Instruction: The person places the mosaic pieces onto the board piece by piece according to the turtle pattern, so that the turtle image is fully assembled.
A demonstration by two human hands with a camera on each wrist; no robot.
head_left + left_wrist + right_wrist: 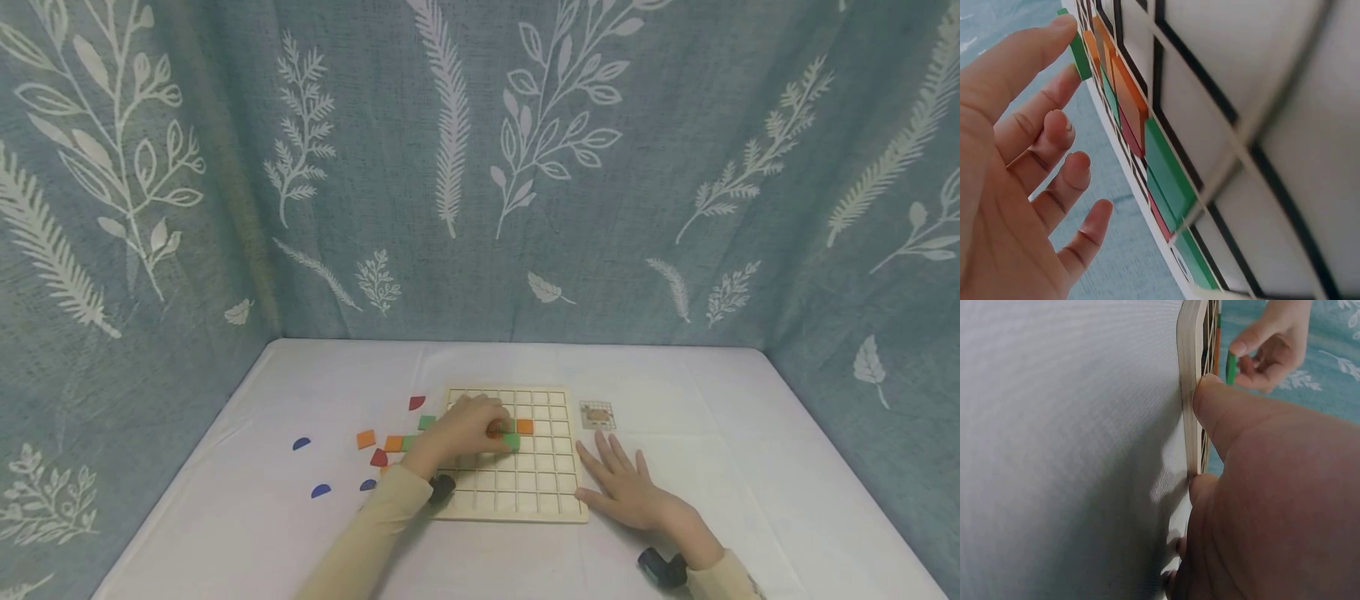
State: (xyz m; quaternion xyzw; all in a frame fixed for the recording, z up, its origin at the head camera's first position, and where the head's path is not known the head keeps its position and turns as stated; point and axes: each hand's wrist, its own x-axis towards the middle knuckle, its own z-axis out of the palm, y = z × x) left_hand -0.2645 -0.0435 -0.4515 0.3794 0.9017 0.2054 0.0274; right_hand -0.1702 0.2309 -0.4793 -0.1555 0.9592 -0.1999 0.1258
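Between thumb and index finger, my left hand point(467, 425) pinches a green square tile point(1079, 55), held close over the wooden grid board point(547, 482). The other fingers of that hand are loosely bent. An orange tile point(525, 427) lies in the grid just beyond the held tile. More orange, green point(1166, 164) and red pieces sit in the grid in the left wrist view, partly hidden by this hand in the head view. My right hand point(628, 493) rests with spread fingers at the board's right edge, its thumb touching the rim.
Left of the board lie blue half-circle pieces point(321, 491), red quarter-circle pieces point(417, 402), and several orange point(365, 439) and green squares. A small picture card point(597, 415) lies right of the board. A patterned curtain point(480, 167) surrounds the white table point(697, 400).
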